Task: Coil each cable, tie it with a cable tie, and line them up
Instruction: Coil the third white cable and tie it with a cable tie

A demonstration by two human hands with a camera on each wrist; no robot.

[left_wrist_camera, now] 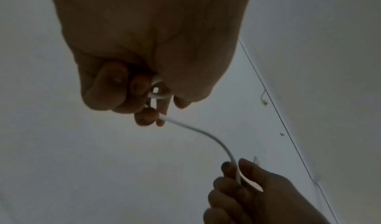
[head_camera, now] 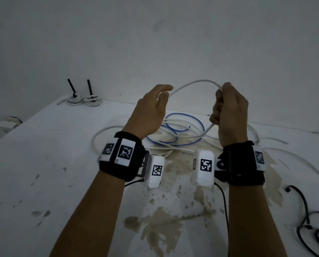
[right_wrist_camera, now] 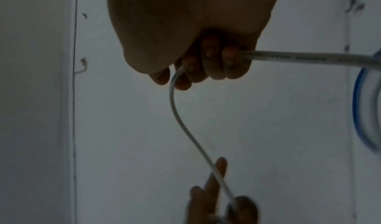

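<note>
Both hands are raised above the white table (head_camera: 44,164) with a white cable (head_camera: 194,84) arching between them. My left hand (head_camera: 155,106) holds a small loop of this cable (left_wrist_camera: 157,93) in its curled fingers, with the strand leaving at the fingertips (left_wrist_camera: 147,116). My right hand (head_camera: 227,108) grips the cable (right_wrist_camera: 179,113) in a fist; the rest (right_wrist_camera: 309,58) runs out of the fist down to the table. Two coiled white cables (head_camera: 82,100) with black ties stand side by side at the far left.
A loose tangle of white cables and a blue cable (head_camera: 184,130) lies on the table under my hands. More white strands (head_camera: 294,158) trail to the right. A black cable (head_camera: 306,216) lies at the right front edge. The tabletop is stained brown near the middle.
</note>
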